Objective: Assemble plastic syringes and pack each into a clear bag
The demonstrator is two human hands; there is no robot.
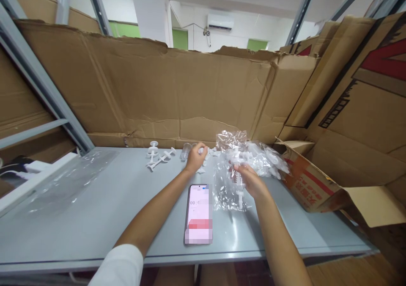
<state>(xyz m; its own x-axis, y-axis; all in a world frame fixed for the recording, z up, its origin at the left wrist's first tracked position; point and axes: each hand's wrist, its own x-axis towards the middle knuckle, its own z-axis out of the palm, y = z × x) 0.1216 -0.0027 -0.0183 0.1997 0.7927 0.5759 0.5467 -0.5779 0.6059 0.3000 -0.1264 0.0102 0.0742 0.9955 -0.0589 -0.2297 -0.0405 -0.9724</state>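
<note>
My left hand [196, 157] is closed at the back of the table, its fingers pinched on a small white piece [201, 150] that is mostly hidden. Beside it stands a clear plastic cylinder [185, 152], and small white plastic parts [213, 152] lie just to its right. Further left are white plunger-like pieces [162, 159] with round ends. My right hand [249, 179] grips a crinkled clear plastic bag [224, 193]. In or behind its film shows a long white plastic part [240, 193] with a stepped shaft.
A phone [198, 214] showing a timer lies near the front. More bagged white parts [268, 161] are piled behind my right hand, next to an open cardboard box [312, 184]. Flat clear film [68, 180] lies left. Cardboard walls [190, 91] enclose the back and sides.
</note>
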